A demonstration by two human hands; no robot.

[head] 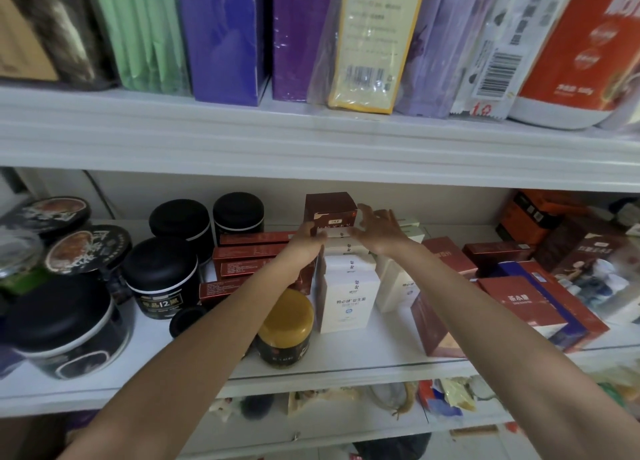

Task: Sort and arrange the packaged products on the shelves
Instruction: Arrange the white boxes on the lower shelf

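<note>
Right, here is how your shelf stands, with the white box as landmark.
Landmark: the white box (346, 291) stands upright at mid-shelf on the white shelf (346, 364).
Brown box: the small brown box (330, 213) sits on top of a row of white boxes, directly behind the white box and higher up.
Left hand: your left hand (308, 239) presses its fingers against the left lower corner of the brown box, closed on it.
Right hand: your right hand (379, 232) touches the right side of the brown box with curled fingertips; palm spread, so together your hands clamp the box.
Yellow-lid jar: the yellow-lid jar (285, 328) stands just left of the white box, nearer the shelf edge.
Black tins: black tins (162, 276) stand well left of the white box.
Red cartons: flat red cartons (523, 303) lie right of the white box, tilted.
</note>
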